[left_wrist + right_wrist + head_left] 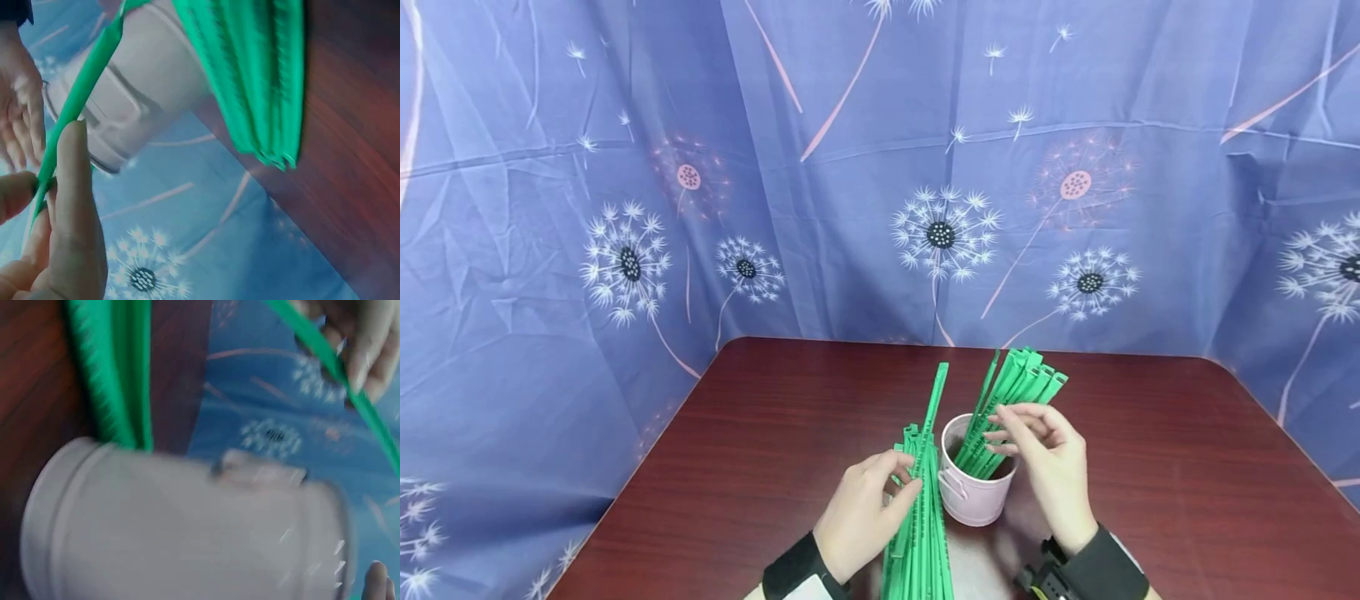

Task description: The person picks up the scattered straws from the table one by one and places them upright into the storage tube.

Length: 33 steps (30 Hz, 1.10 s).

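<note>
Green strips (pixel 917 533) — print (pixel 922 442) illegible; left hand (pixel 868 508) pinches one — right hand (pixel 1054 458) relaxed, unclasped.

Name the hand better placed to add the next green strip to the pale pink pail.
Left, likely: the left hand pinches a green strip beside the pale pink pail, while the right hand appears empty.

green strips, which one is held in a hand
The lone strip pinched in the left grip; the rest are bunched, one bunch lying on the table, another bunch leaning in the pot.
</note>
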Available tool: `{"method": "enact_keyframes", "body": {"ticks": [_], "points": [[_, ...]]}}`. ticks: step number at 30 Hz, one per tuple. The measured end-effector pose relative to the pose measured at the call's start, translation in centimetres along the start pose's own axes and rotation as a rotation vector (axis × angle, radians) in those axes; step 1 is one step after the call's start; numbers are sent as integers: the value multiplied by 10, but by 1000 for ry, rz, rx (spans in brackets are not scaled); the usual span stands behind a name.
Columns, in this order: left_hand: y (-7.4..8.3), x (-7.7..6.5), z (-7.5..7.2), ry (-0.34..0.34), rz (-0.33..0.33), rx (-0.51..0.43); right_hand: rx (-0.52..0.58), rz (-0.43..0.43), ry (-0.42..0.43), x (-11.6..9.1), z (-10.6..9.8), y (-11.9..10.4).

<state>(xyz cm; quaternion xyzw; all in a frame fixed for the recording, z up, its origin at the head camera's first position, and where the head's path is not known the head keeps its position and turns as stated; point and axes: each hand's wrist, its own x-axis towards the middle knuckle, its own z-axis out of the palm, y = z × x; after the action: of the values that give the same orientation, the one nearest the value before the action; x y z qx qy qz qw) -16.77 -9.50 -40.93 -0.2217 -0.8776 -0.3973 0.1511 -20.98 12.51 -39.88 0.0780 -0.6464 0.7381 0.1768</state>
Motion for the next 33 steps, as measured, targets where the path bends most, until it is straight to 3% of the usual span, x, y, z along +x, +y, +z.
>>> {"method": "enact_keyframes", "body": {"ticks": [4, 7, 11, 19, 22, 28, 33], "points": [[8, -2, 6, 7, 100, -8, -9, -38, -151, -13, 11, -10], [11, -3, 9, -4, 172, -7, -11, -62, -196, -20, 17, -16], [13, -4, 10, -17, 212, -7, -50, -77, -155, -25, 22, -21], [11, -5, 10, -32, 229, 8, -57, -87, -83, -24, 22, -26], [9, -6, 8, -81, 182, 82, -46, -114, -46, -20, 19, -27], [-6, -14, 4, -243, 37, 405, 105, -272, 61, -9, 10, -30], [-23, -20, 3, -346, -84, 466, 278, -430, 190, 3, -3, -35]]}}
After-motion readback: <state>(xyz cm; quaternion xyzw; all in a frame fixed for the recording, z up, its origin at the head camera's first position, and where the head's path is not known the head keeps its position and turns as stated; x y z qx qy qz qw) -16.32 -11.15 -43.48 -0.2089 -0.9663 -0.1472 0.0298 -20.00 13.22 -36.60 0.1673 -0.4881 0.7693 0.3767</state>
